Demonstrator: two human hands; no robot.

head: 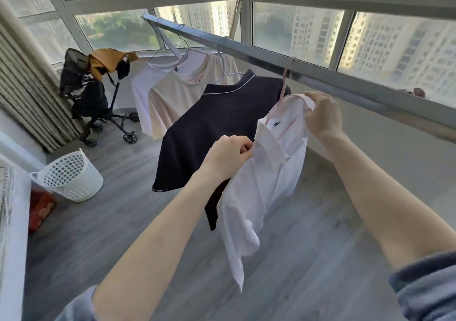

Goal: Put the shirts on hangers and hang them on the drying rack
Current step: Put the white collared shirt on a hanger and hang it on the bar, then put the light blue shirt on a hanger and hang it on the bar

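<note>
The left hand [227,155] pinches the front edge of a white collared shirt [259,197] just below the collar, fingers curled onto the cloth. The right hand [320,116] grips the far side of the same collar, fingers folded over the fabric. Both forearms are bare, with blue-grey sleeves pushed up at the bottom corners of the view.

The white collared shirt hangs on a pink hanger [283,86] whose hook sits over the metal rail [246,49] of the drying rack. Its body drapes down between the arms.

Just beside it to the left, a dark navy shirt [209,123] with a pale-trimmed collar hangs from the same rail. Next along is a cream shirt [177,93], then a white T-shirt [139,91] nearest the far end.

On the grey wood floor [123,222] stands a white perforated laundry basket [71,175], tilted slightly. Near it lies a red box [39,209]. A folding stroller [98,98] draped with a mustard cloth stands by the curtain [24,86], in front of the windows [308,29].
</note>
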